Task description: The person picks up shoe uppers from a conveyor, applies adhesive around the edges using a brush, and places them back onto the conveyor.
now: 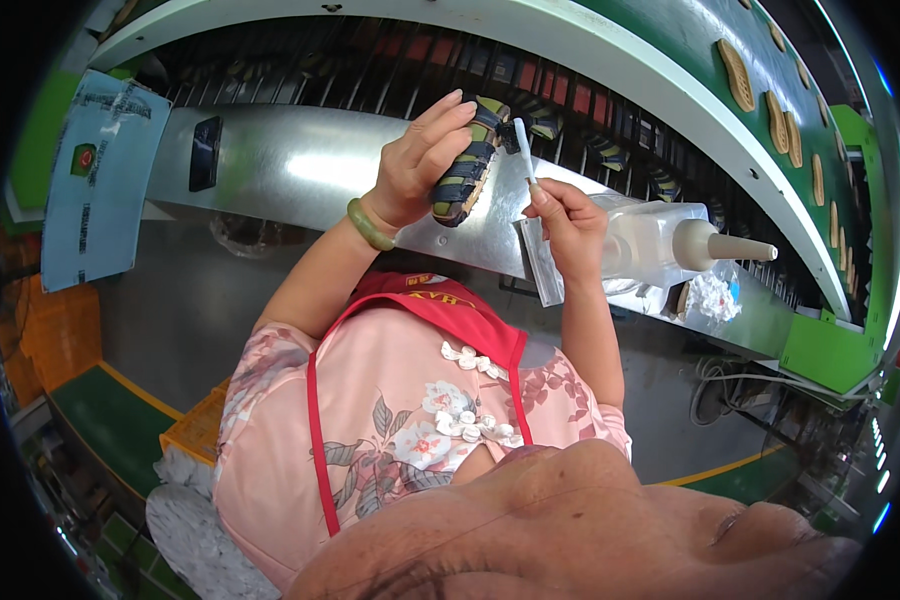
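My left hand (415,165) grips a dark navy and green strappy sandal (460,178), tilted with its toe and heel running up and down. My right hand (573,225) pinches the pale handle of a small brush (524,150). The brush's dark bristles are at the sandal's right side; whether they touch it I cannot tell. Just right of my right hand lies a large translucent squeeze bottle (650,240) with a beige nozzle. Both hands are above a shiny metal ledge (320,165).
Behind the ledge, a dark roller rack carries more sandals (606,152). Beyond it, tan soles (735,75) ride on a green belt. A black phone (205,153) lies at left, near a blue board (100,190). White crumpled tissue (712,298) sits at right beside a green machine frame (830,350).
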Available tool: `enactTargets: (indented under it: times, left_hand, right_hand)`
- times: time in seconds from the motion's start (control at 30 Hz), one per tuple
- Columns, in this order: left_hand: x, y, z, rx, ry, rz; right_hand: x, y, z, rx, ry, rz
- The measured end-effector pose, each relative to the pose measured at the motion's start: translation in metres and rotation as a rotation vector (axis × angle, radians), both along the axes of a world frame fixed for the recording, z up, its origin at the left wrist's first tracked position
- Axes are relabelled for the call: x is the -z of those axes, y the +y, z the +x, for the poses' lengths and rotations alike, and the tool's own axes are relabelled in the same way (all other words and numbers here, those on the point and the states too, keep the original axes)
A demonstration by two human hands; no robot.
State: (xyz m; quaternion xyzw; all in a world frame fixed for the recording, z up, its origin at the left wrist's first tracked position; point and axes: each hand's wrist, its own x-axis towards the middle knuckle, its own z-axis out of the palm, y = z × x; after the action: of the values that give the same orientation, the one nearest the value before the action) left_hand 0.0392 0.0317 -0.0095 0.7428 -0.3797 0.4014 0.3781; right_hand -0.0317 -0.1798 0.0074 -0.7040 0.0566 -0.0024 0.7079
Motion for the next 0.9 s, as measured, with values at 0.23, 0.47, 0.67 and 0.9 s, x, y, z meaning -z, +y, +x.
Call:
enactTargets:
  times: [0.23,0.47,0.67,0.9]
  left_hand:
    - [-0.002,-0.001,0.000,-0.004,-0.005,0.002]
    - [0.003,-0.003,0.003,-0.004,0.021,-0.014]
    - [0.007,-0.002,0.005,-0.030,0.065,-0.013]
    - [0.006,-0.001,0.009,-0.034,0.030,0.021]
  right_hand:
    - [0.002,-0.002,-0.005,-0.039,-0.030,-0.038]
    - [-0.001,-0.001,-0.011,-0.075,0.034,-0.036]
    - [0.005,-0.005,-0.021,-0.133,0.017,-0.135]
    - [-0.002,-0.005,-0.020,-0.116,0.036,-0.026]
